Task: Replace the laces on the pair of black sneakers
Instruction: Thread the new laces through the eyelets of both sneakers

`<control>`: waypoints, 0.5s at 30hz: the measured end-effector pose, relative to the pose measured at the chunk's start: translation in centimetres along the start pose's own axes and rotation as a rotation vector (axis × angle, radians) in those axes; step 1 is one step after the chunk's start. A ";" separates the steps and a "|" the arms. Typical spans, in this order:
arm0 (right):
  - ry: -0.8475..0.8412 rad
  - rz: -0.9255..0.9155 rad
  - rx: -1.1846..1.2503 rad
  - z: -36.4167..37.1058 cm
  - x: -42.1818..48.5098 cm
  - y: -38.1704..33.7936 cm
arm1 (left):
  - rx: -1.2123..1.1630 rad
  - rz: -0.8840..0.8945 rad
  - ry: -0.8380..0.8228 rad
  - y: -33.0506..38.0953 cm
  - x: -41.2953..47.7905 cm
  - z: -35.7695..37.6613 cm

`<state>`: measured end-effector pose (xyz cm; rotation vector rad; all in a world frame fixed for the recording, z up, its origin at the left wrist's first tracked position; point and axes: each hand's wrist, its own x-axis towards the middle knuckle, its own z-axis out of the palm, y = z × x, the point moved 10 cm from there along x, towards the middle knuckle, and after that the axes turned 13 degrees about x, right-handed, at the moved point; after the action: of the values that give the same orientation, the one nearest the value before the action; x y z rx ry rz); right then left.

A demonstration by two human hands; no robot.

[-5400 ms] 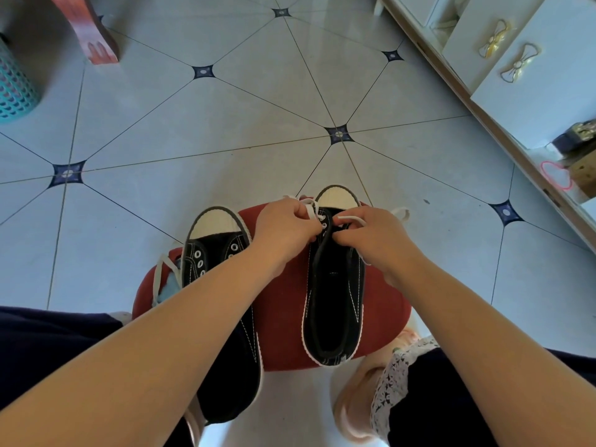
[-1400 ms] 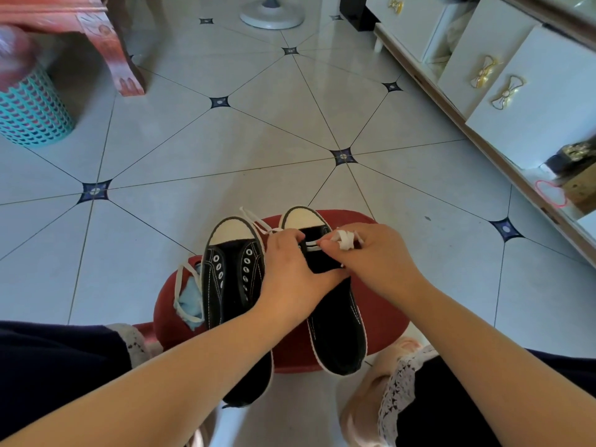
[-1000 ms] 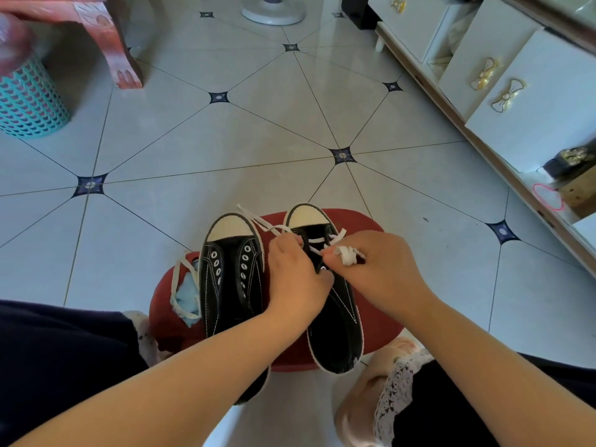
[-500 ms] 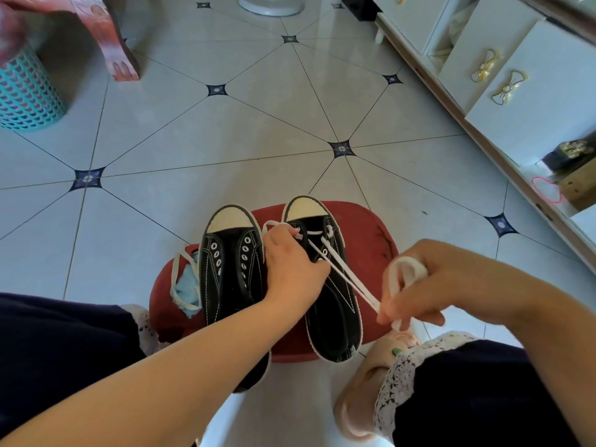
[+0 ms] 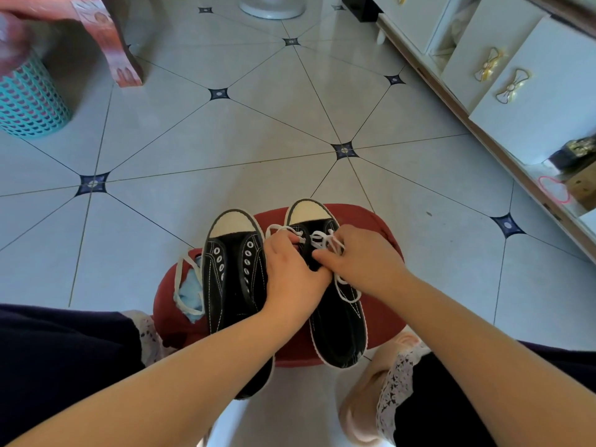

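Both black canvas sneakers lie side by side, white toe caps away from me. The left sneaker (image 5: 232,275) has bare eyelets; the right sneaker (image 5: 338,327) carries a white lace (image 5: 317,235) through its front eyelets. A spare lace (image 5: 177,282) lies beside the left sneaker

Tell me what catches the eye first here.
The left hand and right hand pinch a white lace over the right sneaker, mid-frame on a red stool. Beside it, the left sneaker shows bare eyelets. A teal basket stands on the floor at far left.
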<state>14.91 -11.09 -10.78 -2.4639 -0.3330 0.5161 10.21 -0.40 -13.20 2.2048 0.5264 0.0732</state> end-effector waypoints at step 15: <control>-0.711 0.026 0.404 -1.8 -6.5 -2.3 | 0.006 -0.059 -0.029 -0.4 0.1 -0.1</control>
<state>9.63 -12.42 -6.19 -1.8305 -0.4219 1.3275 10.18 -0.05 -13.42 2.1917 0.5754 0.0083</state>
